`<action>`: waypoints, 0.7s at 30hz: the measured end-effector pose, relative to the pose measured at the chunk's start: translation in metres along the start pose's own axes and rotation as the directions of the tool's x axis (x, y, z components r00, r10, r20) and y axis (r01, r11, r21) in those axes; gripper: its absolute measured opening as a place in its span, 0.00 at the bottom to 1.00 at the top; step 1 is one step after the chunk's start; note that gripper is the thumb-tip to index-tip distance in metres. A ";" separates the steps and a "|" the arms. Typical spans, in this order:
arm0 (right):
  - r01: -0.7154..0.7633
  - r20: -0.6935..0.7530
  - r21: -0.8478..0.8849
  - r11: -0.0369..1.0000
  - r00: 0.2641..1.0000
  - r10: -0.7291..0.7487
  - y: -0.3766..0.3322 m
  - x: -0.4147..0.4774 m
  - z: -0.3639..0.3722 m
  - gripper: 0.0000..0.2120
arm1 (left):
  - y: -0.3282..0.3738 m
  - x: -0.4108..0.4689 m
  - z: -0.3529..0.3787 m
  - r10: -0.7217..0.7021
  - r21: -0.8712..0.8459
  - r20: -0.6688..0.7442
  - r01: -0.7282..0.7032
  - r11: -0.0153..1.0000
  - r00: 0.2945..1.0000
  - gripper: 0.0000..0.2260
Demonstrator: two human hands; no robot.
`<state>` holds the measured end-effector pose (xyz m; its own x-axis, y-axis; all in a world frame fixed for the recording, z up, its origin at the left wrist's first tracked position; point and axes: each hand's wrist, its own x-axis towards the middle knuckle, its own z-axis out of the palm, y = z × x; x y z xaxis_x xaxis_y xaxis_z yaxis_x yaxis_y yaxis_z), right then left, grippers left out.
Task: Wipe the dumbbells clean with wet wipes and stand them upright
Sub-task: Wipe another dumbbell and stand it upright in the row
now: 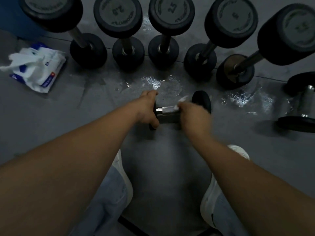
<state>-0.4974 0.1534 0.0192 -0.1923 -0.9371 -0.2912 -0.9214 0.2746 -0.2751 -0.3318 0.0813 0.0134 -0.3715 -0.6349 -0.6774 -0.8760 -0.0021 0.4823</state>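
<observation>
Small dumbbell [167, 111] lies sideways on the grey floor [85, 116], between both hands. Left hand [147, 109] fingers curled over its left head, holding it. Right hand [192, 114] fingers closed on a white wet wipe [180, 103] pressed to the chrome handle; blurred. Five dumbbells stand upright just beyond the fingertips. Wipes pack [36, 65] far left of them.

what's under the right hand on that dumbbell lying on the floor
A white wet wipe pressed on the dumbbell's chrome handle. The right hand covers most of the wipe.
</observation>
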 end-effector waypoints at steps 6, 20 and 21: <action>0.021 0.029 -0.056 0.998 0.999 -0.020 0.003 0.003 0.001 0.11 | 0.000 0.001 -0.001 -0.009 0.015 0.008 0.009 1.000 1.000 0.57; -0.039 -0.062 0.026 0.999 0.997 0.041 0.001 0.007 0.008 0.10 | 0.001 0.003 -0.007 -0.004 -0.008 0.013 0.004 1.000 1.000 0.54; -0.040 -0.060 0.031 0.999 0.997 0.042 -0.001 0.004 0.009 0.12 | 0.001 0.002 -0.007 -0.002 -0.015 0.013 0.002 1.000 1.000 0.54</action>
<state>-0.4945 0.1513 0.0098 -0.2503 -0.9361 -0.2473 -0.9020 0.3182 -0.2916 -0.3311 0.0744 0.0158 -0.3736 -0.6245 -0.6858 -0.8722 -0.0152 0.4890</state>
